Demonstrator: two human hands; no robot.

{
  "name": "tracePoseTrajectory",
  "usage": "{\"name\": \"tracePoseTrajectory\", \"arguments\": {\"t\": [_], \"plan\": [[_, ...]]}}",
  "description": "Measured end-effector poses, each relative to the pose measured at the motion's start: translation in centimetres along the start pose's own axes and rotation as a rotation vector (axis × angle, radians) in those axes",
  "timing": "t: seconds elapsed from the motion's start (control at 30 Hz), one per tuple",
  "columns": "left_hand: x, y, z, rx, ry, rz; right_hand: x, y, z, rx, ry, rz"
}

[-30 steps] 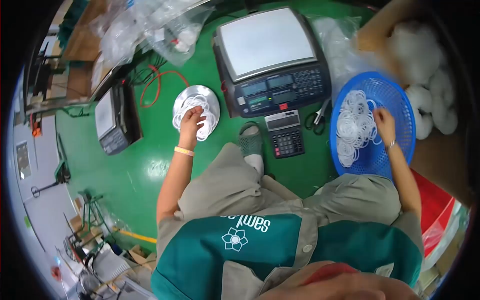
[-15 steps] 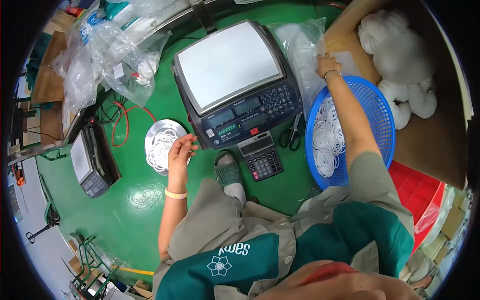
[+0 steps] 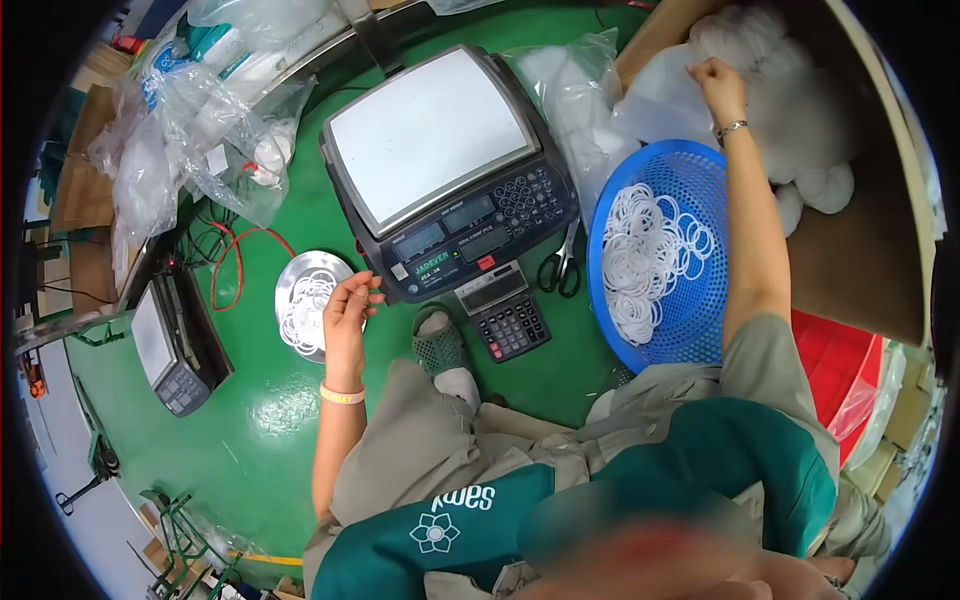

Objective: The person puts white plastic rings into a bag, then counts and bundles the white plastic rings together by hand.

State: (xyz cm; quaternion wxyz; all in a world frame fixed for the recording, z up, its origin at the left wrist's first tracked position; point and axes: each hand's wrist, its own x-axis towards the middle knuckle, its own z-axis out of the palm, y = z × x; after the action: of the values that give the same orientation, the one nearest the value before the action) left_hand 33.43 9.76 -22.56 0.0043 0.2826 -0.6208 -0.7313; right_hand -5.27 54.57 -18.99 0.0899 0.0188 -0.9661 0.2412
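My left hand (image 3: 350, 308) is raised at the right side of a round metal dish (image 3: 296, 292) with white rings (image 3: 308, 310) in it. Its fingers are curled together; what they hold, if anything, is too small to tell. My right hand (image 3: 719, 92) pinches the edge of a translucent plastic bag (image 3: 660, 92) beside the cardboard box. Below it stands a blue perforated basket (image 3: 676, 158) holding many white rings (image 3: 632, 255). Between my hands lies a large weighing scale (image 3: 435, 140) with a white plate.
A calculator (image 3: 512, 325) and black-handled scissors (image 3: 560, 268) lie below the large scale. A cardboard box (image 3: 860, 260) with white bundles (image 3: 825, 188) is at the right. A smaller scale (image 3: 165, 345) stands at the left. Clear bags (image 3: 215, 140) lie at the upper left.
My right hand has left the basket and moved up to the plastic bag, which has shifted toward the box. My left hand has moved off the rings to the dish's right side.
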Motion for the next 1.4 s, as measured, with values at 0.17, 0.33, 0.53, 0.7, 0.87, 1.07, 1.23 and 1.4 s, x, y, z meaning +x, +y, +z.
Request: {"name": "tracePoseTrajectory", "arguments": {"t": [0.17, 0.33, 0.53, 0.7, 0.87, 1.07, 1.23, 1.4], "plan": [[-0.2, 0.0, 0.5, -0.018, -0.028, 0.021, 1.3, 0.9, -2.5, 0.042, 0.088, -0.143], [-0.1, 0.3, 0.8, 0.0, -0.068, 0.056, 1.0, -0.5, -7.2, 0.177, 0.174, -0.134], [-0.6, 5.6, 3.1, 0.175, -0.166, 0.226, -8.1, -13.5, -16.7, 1.366, -0.187, -0.058], [-0.5, 11.9, 7.3, 0.388, -0.35, 0.604, -5.8, -6.2, -20.8, 1.383, -0.19, -0.072], [-2.6, 19.1, 14.1, 0.743, -0.206, 1.379, -10.6, -9.0, -22.9, 1.451, -0.308, -0.133], [-5.5, 21.7, 18.6, 0.671, -0.515, 1.021, -16.6, -11.6, -21.6, 1.023, -0.207, -0.635], [-5.4, 21.4, 15.8, 0.508, -0.337, 0.751, -17.1, -14.4, -17.6, 0.821, -0.174, -0.214], [-7.3, 20.9, 13.7, 0.344, -0.509, 0.464, -21.5, -16.2, -13.9, 0.943, -0.484, -0.327]]}}
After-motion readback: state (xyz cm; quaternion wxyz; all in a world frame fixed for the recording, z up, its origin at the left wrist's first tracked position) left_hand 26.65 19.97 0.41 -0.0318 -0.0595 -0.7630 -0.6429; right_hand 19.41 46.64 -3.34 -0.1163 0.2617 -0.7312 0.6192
